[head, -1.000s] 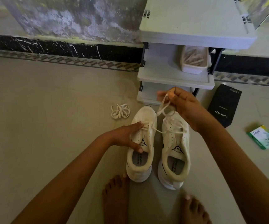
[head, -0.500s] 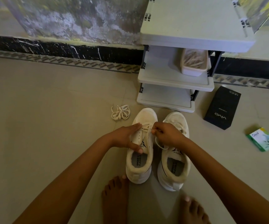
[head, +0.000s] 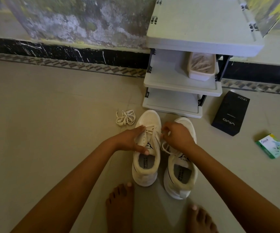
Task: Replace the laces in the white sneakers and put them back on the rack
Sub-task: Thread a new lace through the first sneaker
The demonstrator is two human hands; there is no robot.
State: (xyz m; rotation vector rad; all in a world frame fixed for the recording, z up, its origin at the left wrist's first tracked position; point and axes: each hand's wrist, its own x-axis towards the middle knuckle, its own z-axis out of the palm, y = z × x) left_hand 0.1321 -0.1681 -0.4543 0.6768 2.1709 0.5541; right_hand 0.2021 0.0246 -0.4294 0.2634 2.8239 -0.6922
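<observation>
We look down at two white, low-cut fabric sneakers standing side by side on the pale tiled floor (head: pixel 52 115), toes pointing at the foot of the grey plastic shoe rack (head: pixel 167 73). The left sneaker (head: pixel 150 119) sits just beside the right sneaker (head: pixel 180 180), and neither is on a shelf.

The left hand (head: pixel 129 140) grips the left sneaker across its upper, fingers laid along the eyelet side and thumb pressed on the tongue near the collar. The right hand (head: pixel 176 137) has its fingers curled and pinches the flat cream lace (head: pixel 151 131) that crosses the left sneaker's eyelets. A slack loop of that lace hangs between the two shoes. This hand covers the right sneaker's eyelets, so we cannot tell how they are laced.

A loose bundle of cream laces (head: pixel 125 117) lies on the floor just left of the left sneaker's toe. On the rack's middle shelf stands a white rectangular tub (head: pixel 201 76) holding more pale laces. Right of the rack lie a black cardboard box (head: pixel 230 113) and, further right, a small green-and-white carton (head: pixel 272 146). Two bare feet (head: pixel 120 207) show at the bottom edge.
</observation>
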